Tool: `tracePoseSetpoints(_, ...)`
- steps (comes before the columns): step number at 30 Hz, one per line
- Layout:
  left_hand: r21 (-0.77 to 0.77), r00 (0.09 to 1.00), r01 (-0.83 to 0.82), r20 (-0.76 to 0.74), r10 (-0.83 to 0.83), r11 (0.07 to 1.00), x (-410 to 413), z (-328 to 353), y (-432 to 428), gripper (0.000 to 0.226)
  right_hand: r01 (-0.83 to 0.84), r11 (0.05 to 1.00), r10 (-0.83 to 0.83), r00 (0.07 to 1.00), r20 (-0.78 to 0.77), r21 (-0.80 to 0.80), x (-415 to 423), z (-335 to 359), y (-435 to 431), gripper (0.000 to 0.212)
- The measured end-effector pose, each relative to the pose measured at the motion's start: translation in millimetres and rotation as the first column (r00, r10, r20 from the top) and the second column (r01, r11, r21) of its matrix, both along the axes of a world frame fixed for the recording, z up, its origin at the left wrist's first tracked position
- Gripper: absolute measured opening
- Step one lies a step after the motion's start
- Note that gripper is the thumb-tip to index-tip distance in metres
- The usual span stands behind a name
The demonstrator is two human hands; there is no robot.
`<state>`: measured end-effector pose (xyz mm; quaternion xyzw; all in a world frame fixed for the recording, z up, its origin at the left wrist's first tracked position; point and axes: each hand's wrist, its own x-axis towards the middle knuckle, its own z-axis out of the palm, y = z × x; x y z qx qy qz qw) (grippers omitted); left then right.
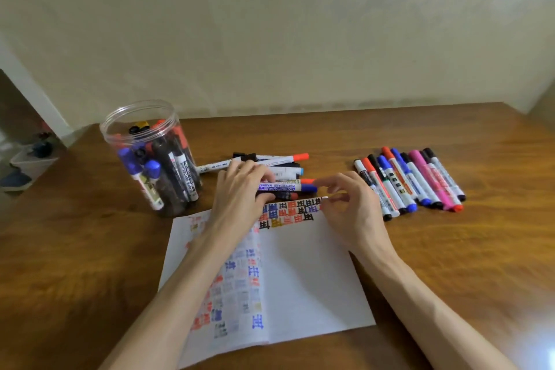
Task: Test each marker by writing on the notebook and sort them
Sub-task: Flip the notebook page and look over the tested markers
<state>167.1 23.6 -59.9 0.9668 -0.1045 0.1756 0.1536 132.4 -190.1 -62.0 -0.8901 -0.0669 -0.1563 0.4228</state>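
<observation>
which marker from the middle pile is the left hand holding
The blue-capped whiteboard marker, gripped in the left hand with its cap pointing toward the right hand; the rest of the pile lies loose on the table.

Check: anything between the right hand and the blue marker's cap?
Nothing visible. The left hand holds the blue marker with its cap pointing right. The right hand is just beside the cap, and the gap between them is bare. The pile lies behind.

brown table (420,249), white notebook (306,279)
</observation>
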Motion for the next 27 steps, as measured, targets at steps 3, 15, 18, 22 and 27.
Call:
tracePoseSetpoints(3, -0.075, 0.998, 0.021, 0.054, -0.017, 0.997, -1.7, -1.6, 1.7, 0.021, 0.016, 1.000, -0.016, 1.000, -0.002, 0.004, 1.2, -0.1, 0.1, 0.028)
tracePoseSetpoints(15, -0.768, 0.932, 0.213, -0.027, -0.362, 0.604, -32.7, 27.9, -12.8, 0.043, -0.044, 0.999, 0.047, 0.984, 0.170, -0.017, -3.2, 2.5, 7.7, 0.020)
tracePoseSetpoints(18, -0.590, 0.920, 0.260, -0.089, -0.381, 0.764, -32.0, 17.8, -14.4, 0.049, -0.136, 0.928, 0.122, 0.991, 0.063, 0.346, -2.8, 8.6, 6.5, 0.013)
tracePoseSetpoints(22, -0.448, 0.927, 0.307, -0.061, -0.371, 0.840, -33.4, 10.0, -16.2, 0.033, -0.147, 0.861, 0.185, 0.982, -0.031, 0.486, -5.3, 11.8, 7.6, 0.012)
tracePoseSetpoints(27, -0.361, 0.927, 0.322, -0.065, -0.368, 0.875, -35.7, 10.7, -13.2, 0.019, -0.163, 0.864, 0.219, 0.974, -0.063, 0.476, -5.1, 9.7, 6.2, 0.042)
